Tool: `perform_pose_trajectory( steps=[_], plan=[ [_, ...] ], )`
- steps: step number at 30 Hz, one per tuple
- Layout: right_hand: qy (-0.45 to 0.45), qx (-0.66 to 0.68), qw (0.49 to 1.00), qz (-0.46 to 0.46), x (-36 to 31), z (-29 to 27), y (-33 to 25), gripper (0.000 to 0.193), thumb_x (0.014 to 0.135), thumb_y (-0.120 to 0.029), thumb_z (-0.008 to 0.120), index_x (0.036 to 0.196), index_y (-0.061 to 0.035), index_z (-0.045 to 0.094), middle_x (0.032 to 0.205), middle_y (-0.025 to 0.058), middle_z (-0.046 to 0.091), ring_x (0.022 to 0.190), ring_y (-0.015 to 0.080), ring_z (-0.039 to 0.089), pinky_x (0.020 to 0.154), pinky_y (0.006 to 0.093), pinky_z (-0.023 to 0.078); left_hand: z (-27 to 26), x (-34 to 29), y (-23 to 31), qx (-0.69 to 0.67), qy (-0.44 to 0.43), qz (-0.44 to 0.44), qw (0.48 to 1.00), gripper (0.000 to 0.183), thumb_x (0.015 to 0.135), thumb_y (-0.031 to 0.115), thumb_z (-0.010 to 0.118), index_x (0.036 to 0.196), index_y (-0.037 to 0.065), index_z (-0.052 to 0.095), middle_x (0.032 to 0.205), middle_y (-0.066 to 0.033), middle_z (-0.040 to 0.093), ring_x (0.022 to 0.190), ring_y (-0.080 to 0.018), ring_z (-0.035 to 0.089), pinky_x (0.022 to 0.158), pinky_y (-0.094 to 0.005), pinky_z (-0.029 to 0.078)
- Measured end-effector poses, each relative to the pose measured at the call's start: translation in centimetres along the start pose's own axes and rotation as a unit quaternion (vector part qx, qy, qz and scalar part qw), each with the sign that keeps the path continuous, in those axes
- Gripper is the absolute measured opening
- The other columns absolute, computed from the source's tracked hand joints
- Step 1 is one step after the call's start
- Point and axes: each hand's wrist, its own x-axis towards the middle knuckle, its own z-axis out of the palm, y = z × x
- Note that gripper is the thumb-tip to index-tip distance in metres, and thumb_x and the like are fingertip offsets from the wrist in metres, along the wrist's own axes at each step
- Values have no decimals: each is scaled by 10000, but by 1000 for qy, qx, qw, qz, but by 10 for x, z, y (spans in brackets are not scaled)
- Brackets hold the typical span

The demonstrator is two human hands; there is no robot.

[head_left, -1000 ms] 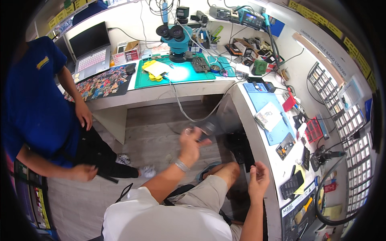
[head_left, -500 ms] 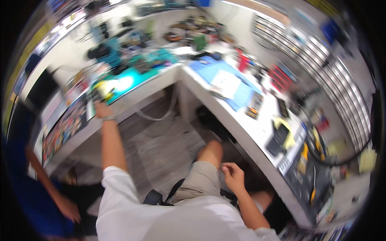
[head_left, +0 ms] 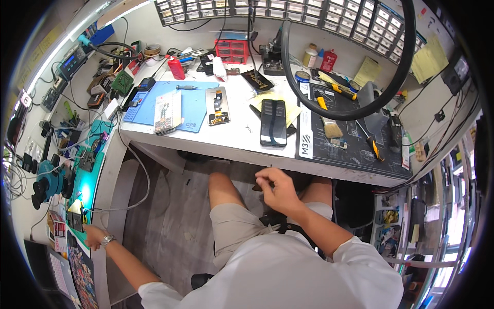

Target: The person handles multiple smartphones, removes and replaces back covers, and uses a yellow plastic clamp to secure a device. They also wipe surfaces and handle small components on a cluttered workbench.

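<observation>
On the left bench my left hand (head_left: 96, 238), a metal watch on its wrist, is closed at the near edge of a dark, flat, phone-like device (head_left: 75, 221). That device lies on a teal mat (head_left: 85, 177) under a bright light, with a yellow item beside it. My right hand (head_left: 278, 189) hovers over my lap in front of the main bench, fingers curled inward. Something small and dark may show at its fingertips, too small to name. Beyond it, a black phone (head_left: 273, 122) rests on yellow paper on the white bench.
A blue mat (head_left: 193, 110) bears an opened phone part (head_left: 167, 110) and a screwdriver; another opened phone (head_left: 218, 106) is beside it. A thick black ring (head_left: 293, 77) arches over the right bench. A brush (head_left: 332, 126) and screwdrivers lie on a black mat (head_left: 355, 141). A cable hangs at left.
My view has swung to the right, bringing the main bench ahead. My right hand has risen over my lap. My left hand stays by the dark device; the person at left has left view.
</observation>
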Motion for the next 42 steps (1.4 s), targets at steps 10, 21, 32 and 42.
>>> perform_pose_trajectory(
  steps=[10, 21, 32, 42],
  plan=[
    [165, -375, 910, 65, 116, 9, 12, 917, 877, -453, 843, 1496, 82, 429, 1407, 344, 546, 1353, 489, 464, 1146, 627, 355, -82, -409, -127, 81, -599, 291, 742, 767, 926, 365, 843, 1440, -83, 493, 1482, -303, 458, 1408, -468, 408, 1209, -560, 346],
    [218, -358, 895, 150, 133, -68, 42, 802, 776, -294, 839, 1437, 19, 510, 1357, 300, 602, 1331, 484, 511, 1170, 565, 391, -115, -501, -109, 272, -673, 488, 485, 920, 903, 595, 740, 1684, 218, 434, 1809, -267, 113, 1537, -685, 208, 1206, -771, 290],
    [81, -216, 965, -122, 121, 20, 45, 322, 922, -130, 800, 1184, 34, 714, 1131, 240, 676, 1100, 446, 614, 1004, 497, 511, -81, -520, -101, 293, -671, 455, 507, 822, 921, 546, 715, 1670, 322, 465, 1838, -187, 72, 1524, -635, 285, 1221, -692, 340],
    [-43, -150, 980, -119, 149, 93, 19, 109, 847, 22, 752, 952, -7, 764, 1019, 190, 691, 1023, 383, 627, 927, 448, 552, -84, -510, -101, 279, -685, 426, 521, 817, 897, 520, 754, 1648, 316, 504, 1824, -197, 109, 1549, -554, 281, 1217, -672, 362]
  ],
)
